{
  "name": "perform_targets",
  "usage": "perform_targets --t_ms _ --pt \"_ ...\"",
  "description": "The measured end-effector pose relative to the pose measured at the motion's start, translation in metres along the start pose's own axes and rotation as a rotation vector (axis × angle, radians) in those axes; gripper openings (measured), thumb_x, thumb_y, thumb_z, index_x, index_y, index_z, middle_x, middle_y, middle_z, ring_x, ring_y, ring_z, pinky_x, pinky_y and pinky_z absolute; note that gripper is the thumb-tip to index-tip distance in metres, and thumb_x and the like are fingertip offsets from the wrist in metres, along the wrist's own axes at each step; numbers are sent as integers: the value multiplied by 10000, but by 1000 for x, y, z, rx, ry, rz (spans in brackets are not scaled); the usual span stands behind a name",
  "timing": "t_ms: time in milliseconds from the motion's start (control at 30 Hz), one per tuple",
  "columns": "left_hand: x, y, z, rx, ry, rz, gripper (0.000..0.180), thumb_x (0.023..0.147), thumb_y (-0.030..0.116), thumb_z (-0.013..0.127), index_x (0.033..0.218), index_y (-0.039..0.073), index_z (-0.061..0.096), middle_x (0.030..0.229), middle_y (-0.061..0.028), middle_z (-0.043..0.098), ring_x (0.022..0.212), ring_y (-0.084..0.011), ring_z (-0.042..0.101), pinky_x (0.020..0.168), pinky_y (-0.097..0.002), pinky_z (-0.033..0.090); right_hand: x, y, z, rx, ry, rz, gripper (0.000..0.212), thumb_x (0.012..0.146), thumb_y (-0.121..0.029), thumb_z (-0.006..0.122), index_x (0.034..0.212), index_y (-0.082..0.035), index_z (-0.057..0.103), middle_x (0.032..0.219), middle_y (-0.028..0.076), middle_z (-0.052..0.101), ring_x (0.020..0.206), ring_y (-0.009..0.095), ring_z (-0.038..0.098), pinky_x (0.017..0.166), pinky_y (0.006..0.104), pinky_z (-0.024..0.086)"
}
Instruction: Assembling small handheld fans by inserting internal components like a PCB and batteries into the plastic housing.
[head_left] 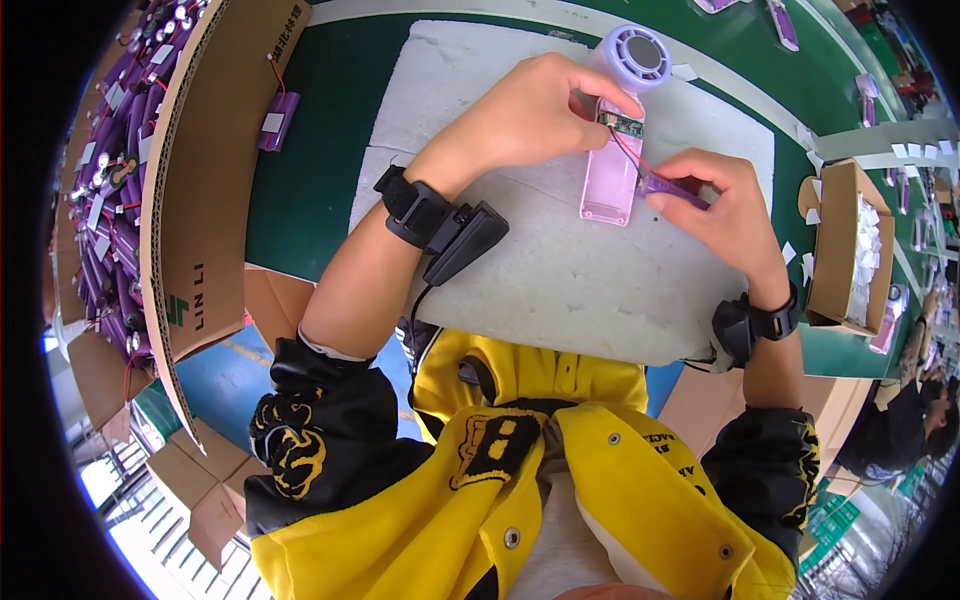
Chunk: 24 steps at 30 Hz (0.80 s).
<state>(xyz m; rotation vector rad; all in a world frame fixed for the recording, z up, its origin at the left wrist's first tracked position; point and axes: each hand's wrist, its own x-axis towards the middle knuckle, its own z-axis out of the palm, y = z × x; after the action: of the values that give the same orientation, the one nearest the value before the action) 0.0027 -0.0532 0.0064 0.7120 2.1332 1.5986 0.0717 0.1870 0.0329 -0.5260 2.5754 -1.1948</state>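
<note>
A lilac handheld fan (pixel 607 185) lies on a white foam mat, its round grille head pointing away from me and its handle shell open. A small green circuit board (pixel 622 122) shows at the upper end of the handle. My left hand (pixel 535 112) is closed at this end, with thumb and forefinger on either side of the board. Between the thumb and fingers of my right hand (pixel 722 200) is a purple battery pack (pixel 677 190), held just right of the handle. Thin red and dark wires (pixel 628 150) run from the pack to the board.
The foam mat (pixel 500 270) rests on a green table (pixel 325 130). At left, a cardboard box (pixel 205 190) holds many purple battery packs, and one loose pack (pixel 279 122) lies beside it. At right stands a small carton (pixel 845 245) of white pieces.
</note>
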Motion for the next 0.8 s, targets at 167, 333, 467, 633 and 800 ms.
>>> perform_targets --t_ms 167,333,467,633,800 --pt "1 0 1 12 -1 -1 365 740 19 670 1079 123 757 838 -64 690 724 -143 615 699 -282 510 1 9 -6 450 -152 202 224 866 -127 705 1027 24 667 1021 110 653 769 145 656 665 257 510" --pt "3 -6 1 -9 13 24 359 749 26 677 1085 123 758 881 -77 712 751 -146 635 714 -283 517 -1 -8 -5 704 -293 304 517 868 -190 709 1319 -29 515 1043 131 640 781 197 686 643 257 520" --pt "3 -10 -1 -18 14 92 348 757 51 707 1094 122 757 914 -91 725 776 -150 650 730 -284 522 -2 -15 -9 870 -312 278 849 803 -177 760 1498 -80 282 1100 141 611 802 228 696 660 273 536" --pt "3 -7 -1 -2 12 51 348 761 85 747 1107 126 753 920 -95 731 786 -156 657 747 -290 526 -4 0 -7 980 -408 47 989 739 -55 780 1545 -108 209 1243 162 528 976 282 674 744 311 574" --pt "1 -3 -1 22 17 52 343 755 110 776 1097 122 755 915 -98 737 759 -164 660 746 -297 530 -6 -13 -6 1039 -350 188 1141 594 -1 817 1542 -99 189 1179 145 542 858 264 699 737 323 561"
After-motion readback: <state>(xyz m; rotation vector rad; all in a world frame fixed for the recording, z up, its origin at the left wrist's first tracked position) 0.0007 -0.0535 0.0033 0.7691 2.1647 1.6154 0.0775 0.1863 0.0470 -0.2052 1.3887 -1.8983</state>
